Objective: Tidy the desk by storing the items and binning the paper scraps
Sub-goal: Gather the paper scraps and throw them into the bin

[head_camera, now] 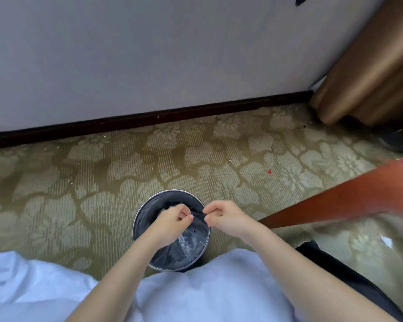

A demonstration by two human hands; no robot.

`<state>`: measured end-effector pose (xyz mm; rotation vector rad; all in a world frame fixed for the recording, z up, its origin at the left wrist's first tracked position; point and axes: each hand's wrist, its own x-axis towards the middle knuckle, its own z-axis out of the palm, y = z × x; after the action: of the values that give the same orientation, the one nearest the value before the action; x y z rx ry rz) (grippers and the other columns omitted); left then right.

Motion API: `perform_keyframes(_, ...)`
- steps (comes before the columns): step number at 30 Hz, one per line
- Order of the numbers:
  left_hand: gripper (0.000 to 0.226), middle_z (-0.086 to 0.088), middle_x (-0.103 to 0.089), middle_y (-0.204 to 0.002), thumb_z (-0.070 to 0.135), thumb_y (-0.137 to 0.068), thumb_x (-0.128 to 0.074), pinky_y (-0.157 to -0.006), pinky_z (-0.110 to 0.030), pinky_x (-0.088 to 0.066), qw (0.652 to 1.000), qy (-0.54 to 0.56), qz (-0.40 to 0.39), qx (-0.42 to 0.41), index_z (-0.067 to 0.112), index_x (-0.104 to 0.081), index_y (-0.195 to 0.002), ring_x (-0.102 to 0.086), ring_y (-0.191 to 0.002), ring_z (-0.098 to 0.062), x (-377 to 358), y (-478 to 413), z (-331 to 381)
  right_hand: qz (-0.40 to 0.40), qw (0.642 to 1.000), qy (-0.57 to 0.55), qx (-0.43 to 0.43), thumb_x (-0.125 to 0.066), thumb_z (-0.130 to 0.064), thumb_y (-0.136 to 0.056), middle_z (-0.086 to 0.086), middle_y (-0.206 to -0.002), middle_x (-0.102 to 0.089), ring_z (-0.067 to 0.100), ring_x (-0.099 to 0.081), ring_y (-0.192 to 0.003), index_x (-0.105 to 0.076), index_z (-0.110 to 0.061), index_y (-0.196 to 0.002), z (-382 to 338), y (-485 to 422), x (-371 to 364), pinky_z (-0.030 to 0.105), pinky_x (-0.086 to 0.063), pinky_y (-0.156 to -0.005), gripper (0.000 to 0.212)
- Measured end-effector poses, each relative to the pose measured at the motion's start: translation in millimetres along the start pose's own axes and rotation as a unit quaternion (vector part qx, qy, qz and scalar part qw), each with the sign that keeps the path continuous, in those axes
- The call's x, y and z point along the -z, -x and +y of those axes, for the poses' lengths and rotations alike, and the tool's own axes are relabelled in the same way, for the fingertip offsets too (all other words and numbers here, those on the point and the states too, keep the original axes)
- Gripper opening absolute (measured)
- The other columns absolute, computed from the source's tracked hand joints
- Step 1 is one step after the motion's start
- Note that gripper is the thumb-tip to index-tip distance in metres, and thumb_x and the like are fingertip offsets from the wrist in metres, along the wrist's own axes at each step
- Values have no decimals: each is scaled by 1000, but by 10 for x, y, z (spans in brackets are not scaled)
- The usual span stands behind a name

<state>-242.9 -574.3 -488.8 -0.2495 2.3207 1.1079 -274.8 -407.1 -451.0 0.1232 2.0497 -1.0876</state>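
A round metal bin (135,225) with a black liner stands on the patterned carpet right below me. Both my hands hover over its opening. My left hand (173,220) has its fingers curled in toward the palm, and I see no scrap in it. My right hand (225,217) is just to the right of it, above the bin's right rim, with thumb and fingers drawn together; nothing shows between them. Pale specks lie on the liner (186,242) inside the bin. What else the bin holds is hidden by my arms.
The red-brown wooden desk edge (335,203) juts in from the right. A brown curtain (368,73) hangs at the upper right. A tiny red scrap (269,171) and a white bit (387,241) lie on the carpet. A wall with a dark skirting board (149,117) runs behind the bin.
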Motion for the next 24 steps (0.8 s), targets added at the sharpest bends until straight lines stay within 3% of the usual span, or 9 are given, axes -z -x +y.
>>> perform_keyframes(3, 15, 8, -62, -97, 30, -95, -47, -84, -29, -48, 997, -51, -14, -50, 22, -57, -103, -59, -92, -13, 89, 244, 360, 2, 994, 94, 48, -60, -16, -89, 2, -101, -63, 14, -58, -93, -62, -13, -114, -120, 352, 246, 21, -45, -78, 26)
perform_keyframes(7, 18, 8, -61, -104, 33, -96, -46, -84, -25, -46, 982, -143, -24, -120, 23, -57, -106, -56, -91, -9, 238, 664, 884, 12, 976, 197, 94, -62, -24, -88, 0, -115, -62, 17, -58, -108, -61, -18, -116, -336, 895, 590, 32, -47, -96, 29)
perform_keyframes(16, 31, 8, -61, -114, 44, -95, -44, -87, -25, -45, 922, -323, -36, -211, 25, -55, -117, -57, -102, -10, 600, 1764, 2243, 102, 927, 306, 192, -60, -25, -86, -3, -100, -67, 17, -64, -94, -67, -26, -90, -732, 2395, 1255, 37, -55, -86, 8)
perform_keyframes(24, 31, 14, -59, -116, 47, -94, -41, -96, -32, -46, 879, -368, -22, -301, 31, -52, -119, -56, -106, -7, 419, 2653, 3198, 197, 910, 278, 236, -58, -27, -91, -11, -100, -64, 10, -62, -93, -64, -28, -98, -503, 3720, 1751, 27, -57, -80, 9)
